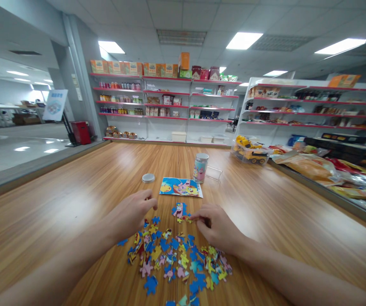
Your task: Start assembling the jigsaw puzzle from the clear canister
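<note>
A heap of several loose jigsaw pieces (176, 259), blue, yellow and pink, lies on the wooden table (74, 199) in front of me. My left hand (132, 212) hovers at the heap's upper left with fingers curled; what they hold, if anything, is hidden. My right hand (216, 227) pinches a small piece beside a joined cluster of pieces (179, 210). Beyond lie the reference picture (181, 187), a printed tin can (200, 168) and its round metal lid (148, 178).
A clear box with a yellow toy truck (251, 154) stands at the far right of the table. Packaged goods (323, 168) fill a counter along the right edge. Store shelves (170, 102) line the back wall. A red bin (81, 132) sits left.
</note>
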`<state>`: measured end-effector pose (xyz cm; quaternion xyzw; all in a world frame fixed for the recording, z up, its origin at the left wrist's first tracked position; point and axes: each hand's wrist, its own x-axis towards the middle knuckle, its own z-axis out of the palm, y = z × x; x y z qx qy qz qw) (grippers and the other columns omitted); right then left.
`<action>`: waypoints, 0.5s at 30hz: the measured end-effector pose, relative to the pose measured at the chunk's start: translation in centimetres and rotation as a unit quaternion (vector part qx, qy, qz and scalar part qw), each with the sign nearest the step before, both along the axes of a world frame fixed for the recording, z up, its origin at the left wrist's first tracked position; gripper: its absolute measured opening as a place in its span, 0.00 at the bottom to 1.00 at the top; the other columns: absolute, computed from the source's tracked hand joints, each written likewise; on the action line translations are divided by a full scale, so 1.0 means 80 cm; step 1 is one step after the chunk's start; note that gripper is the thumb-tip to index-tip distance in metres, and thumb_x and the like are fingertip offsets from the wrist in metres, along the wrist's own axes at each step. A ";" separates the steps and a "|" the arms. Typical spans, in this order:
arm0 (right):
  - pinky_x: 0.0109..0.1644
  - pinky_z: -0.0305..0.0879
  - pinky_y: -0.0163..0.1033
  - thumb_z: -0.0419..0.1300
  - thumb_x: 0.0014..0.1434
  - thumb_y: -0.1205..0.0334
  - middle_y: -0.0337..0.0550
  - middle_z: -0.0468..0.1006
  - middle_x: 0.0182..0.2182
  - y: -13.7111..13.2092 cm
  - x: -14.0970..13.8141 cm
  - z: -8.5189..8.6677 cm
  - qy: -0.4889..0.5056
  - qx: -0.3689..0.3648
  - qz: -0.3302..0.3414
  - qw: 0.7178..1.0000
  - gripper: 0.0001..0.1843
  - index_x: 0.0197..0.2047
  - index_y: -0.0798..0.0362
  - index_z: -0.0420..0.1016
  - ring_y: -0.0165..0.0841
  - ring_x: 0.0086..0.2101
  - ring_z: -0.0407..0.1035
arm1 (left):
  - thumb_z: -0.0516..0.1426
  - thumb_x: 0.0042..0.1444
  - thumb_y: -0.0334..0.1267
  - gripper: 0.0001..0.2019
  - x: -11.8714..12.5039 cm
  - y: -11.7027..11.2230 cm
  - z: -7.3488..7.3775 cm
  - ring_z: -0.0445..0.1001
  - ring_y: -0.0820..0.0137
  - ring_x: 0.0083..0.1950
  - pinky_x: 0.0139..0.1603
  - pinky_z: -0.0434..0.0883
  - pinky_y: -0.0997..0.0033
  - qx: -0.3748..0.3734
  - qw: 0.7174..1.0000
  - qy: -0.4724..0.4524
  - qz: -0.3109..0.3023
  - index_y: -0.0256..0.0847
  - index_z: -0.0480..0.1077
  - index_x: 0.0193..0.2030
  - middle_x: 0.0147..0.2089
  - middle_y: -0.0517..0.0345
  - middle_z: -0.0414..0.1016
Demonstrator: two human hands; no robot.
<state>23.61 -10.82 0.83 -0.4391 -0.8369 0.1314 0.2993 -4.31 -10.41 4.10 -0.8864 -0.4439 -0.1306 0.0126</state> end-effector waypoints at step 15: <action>0.36 0.62 0.37 0.55 0.51 0.74 0.41 0.78 0.27 -0.001 0.000 0.001 0.001 0.011 0.003 1.000 0.15 0.34 0.51 0.82 0.34 0.31 0.68 | 0.65 0.47 0.50 0.14 -0.014 -0.009 0.038 0.67 0.72 0.26 0.25 0.55 0.74 -0.241 0.967 0.077 0.007 0.40 0.75 0.28 0.26 0.61 0.73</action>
